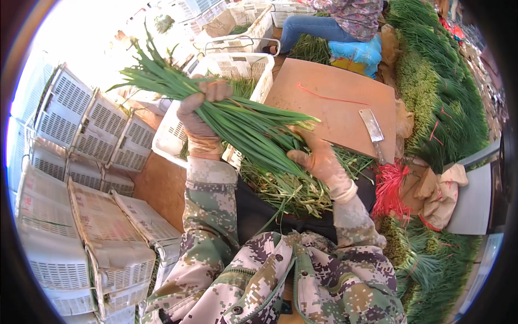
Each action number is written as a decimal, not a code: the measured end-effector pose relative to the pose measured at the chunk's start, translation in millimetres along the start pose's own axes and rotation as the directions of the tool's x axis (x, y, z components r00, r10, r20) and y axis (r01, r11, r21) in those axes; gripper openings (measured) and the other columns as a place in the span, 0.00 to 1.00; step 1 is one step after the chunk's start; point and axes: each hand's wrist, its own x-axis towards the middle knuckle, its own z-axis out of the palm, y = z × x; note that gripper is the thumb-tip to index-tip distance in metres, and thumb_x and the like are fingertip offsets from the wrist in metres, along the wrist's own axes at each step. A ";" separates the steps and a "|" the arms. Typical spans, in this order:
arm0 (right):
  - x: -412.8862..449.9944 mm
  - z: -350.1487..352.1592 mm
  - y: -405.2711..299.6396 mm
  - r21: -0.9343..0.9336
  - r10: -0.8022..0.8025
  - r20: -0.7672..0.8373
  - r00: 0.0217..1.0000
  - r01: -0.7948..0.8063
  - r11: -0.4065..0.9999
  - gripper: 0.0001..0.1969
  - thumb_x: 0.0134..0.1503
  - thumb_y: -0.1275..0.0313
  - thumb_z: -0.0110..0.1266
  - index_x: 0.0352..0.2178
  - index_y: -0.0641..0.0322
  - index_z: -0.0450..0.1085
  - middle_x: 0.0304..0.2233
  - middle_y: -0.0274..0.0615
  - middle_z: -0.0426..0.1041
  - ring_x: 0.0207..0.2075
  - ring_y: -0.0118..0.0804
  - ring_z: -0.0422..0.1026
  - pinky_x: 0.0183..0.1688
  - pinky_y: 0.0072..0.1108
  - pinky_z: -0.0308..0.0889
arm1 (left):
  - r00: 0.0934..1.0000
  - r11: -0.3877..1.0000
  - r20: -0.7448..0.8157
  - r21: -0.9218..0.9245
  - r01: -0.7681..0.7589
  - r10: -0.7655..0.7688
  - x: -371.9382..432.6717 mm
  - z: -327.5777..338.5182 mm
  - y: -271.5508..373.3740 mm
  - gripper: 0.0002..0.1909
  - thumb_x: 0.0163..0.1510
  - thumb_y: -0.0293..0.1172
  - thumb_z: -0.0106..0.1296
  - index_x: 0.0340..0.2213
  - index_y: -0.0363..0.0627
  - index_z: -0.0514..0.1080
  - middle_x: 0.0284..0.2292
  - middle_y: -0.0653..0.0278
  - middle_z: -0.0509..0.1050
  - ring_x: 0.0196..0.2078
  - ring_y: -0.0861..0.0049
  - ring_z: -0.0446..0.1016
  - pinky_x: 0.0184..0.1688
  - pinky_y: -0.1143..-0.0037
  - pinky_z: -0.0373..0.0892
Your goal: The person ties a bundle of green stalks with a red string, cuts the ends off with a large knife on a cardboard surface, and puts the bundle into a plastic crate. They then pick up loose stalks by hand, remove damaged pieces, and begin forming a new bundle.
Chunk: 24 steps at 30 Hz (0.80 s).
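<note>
My left hand [200,109], in a soiled thin glove, is closed around the middle of a bunch of long green leaves [251,133], probably garlic chives. The leaf tips fan out to the upper left. My right hand [319,158], also gloved, grips the bunch near its lower right end, thumb in front and some fingers partly hidden. Under the bunch, loose leaves and pale trimmings [291,194] lie on the dark cloth over my lap. A cleaver [371,125] and a red tie strip [332,97] rest on the brown board [299,77] beyond my right hand.
White plastic crates [109,227] are stacked at left; another crate [265,75] with greens stands ahead. Red ties [390,188] hang by the board's near corner. Bundled greens [449,93] are piled at right. A seated person's jeans-clad leg [309,30] is beyond the board.
</note>
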 end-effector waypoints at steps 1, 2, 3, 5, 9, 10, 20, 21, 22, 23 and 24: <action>10.5 15.0 6.3 0.243 -0.010 -0.001 1.000 0.010 0.970 0.36 0.52 0.49 0.61 0.54 0.65 0.65 0.46 0.55 0.74 0.50 0.48 0.72 0.54 0.32 0.64 | 1.000 1.000 0.025 0.014 0.011 -0.011 -1.7 -0.9 -2.6 0.07 0.42 0.27 0.53 0.26 0.44 0.67 0.21 0.69 0.61 0.26 0.76 0.57 0.34 0.74 0.57; 18.1 28.3 10.2 0.472 -0.018 -0.005 1.000 0.018 0.881 0.36 0.51 0.53 0.63 0.54 0.66 0.64 0.45 0.56 0.73 0.50 0.47 0.71 0.54 0.31 0.63 | 0.986 0.998 0.157 0.020 0.059 -0.061 1.0 -14.1 -4.2 0.10 0.41 0.29 0.54 0.27 0.43 0.66 0.19 0.71 0.60 0.27 0.79 0.56 0.36 0.76 0.56; 23.7 39.5 9.2 0.466 -0.015 0.012 1.000 0.008 0.885 0.36 0.51 0.53 0.63 0.54 0.66 0.64 0.45 0.56 0.73 0.50 0.47 0.71 0.54 0.31 0.63 | 0.988 0.999 0.143 0.013 0.050 -0.051 0.2 -17.6 -6.3 0.10 0.41 0.29 0.54 0.27 0.43 0.66 0.19 0.71 0.60 0.27 0.79 0.56 0.36 0.76 0.56; 32.1 55.2 7.5 0.447 -0.020 0.039 0.999 0.000 0.894 0.33 0.52 0.59 0.64 0.53 0.70 0.63 0.45 0.57 0.73 0.51 0.45 0.71 0.53 0.31 0.63 | 0.996 0.997 0.054 -0.015 0.076 -0.075 0.0 -21.2 -12.1 0.09 0.40 0.28 0.52 0.26 0.42 0.66 0.19 0.70 0.60 0.26 0.79 0.54 0.34 0.75 0.55; 25.1 47.6 4.9 0.158 0.066 -0.059 0.996 -0.056 0.986 0.19 0.54 0.70 0.60 0.46 0.68 0.71 0.41 0.55 0.75 0.43 0.46 0.75 0.46 0.29 0.68 | 0.980 0.940 -0.075 0.278 0.198 -0.185 -4.2 -30.0 3.6 0.09 0.39 0.28 0.51 0.27 0.40 0.68 0.23 0.64 0.67 0.34 0.69 0.68 0.43 0.70 0.66; 24.9 50.6 14.6 0.203 0.033 -0.160 0.987 0.000 0.979 0.14 0.53 0.75 0.59 0.43 0.66 0.73 0.38 0.54 0.76 0.39 0.46 0.76 0.43 0.27 0.70 | 0.940 0.862 -0.108 0.376 0.339 -0.323 -3.3 -32.9 11.0 0.09 0.42 0.26 0.51 0.30 0.38 0.70 0.27 0.59 0.71 0.41 0.61 0.72 0.47 0.65 0.71; 35.6 56.5 16.8 0.340 0.299 -0.009 0.954 -0.278 0.899 0.18 0.53 0.73 0.62 0.45 0.69 0.71 0.35 0.43 0.76 0.35 0.30 0.73 0.42 0.22 0.68 | 0.887 0.908 -0.280 0.097 0.408 -0.368 6.2 -96.7 -4.3 0.15 0.51 0.26 0.53 0.41 0.34 0.69 0.25 0.61 0.70 0.30 0.68 0.72 0.42 0.66 0.71; 35.4 56.9 17.5 0.334 0.300 -0.003 0.954 -0.282 0.899 0.18 0.53 0.73 0.62 0.45 0.69 0.71 0.35 0.43 0.76 0.35 0.30 0.73 0.42 0.22 0.68 | 0.909 0.934 -0.219 -0.041 0.354 -0.355 5.7 -97.3 -6.6 0.14 0.52 0.27 0.53 0.41 0.34 0.69 0.23 0.64 0.68 0.28 0.70 0.70 0.42 0.66 0.70; 35.4 57.1 17.5 0.364 0.297 0.023 0.955 -0.284 0.887 0.17 0.54 0.71 0.63 0.43 0.69 0.72 0.31 0.37 0.74 0.34 0.26 0.70 0.40 0.20 0.67 | 0.917 0.940 -0.211 -0.025 0.341 -0.338 5.1 -98.4 -8.7 0.14 0.54 0.29 0.53 0.41 0.35 0.69 0.22 0.68 0.65 0.28 0.73 0.68 0.44 0.65 0.68; 36.4 57.1 16.8 0.392 0.293 0.050 0.955 -0.288 0.874 0.16 0.54 0.69 0.63 0.41 0.70 0.73 0.28 0.30 0.71 0.33 0.22 0.67 0.37 0.18 0.65 | 0.917 0.941 -0.218 -0.032 0.336 -0.334 4.9 -100.4 -7.8 0.14 0.54 0.29 0.53 0.41 0.35 0.69 0.22 0.68 0.65 0.28 0.73 0.68 0.44 0.65 0.68; 38.6 56.5 9.6 0.487 0.319 0.139 0.937 -0.345 0.802 0.16 0.55 0.67 0.62 0.40 0.70 0.74 0.27 0.31 0.71 0.31 0.22 0.66 0.35 0.16 0.64 | 0.924 0.943 -0.211 0.028 0.332 -0.319 4.7 -99.8 -4.6 0.14 0.54 0.29 0.53 0.41 0.36 0.69 0.23 0.68 0.65 0.28 0.73 0.68 0.44 0.64 0.69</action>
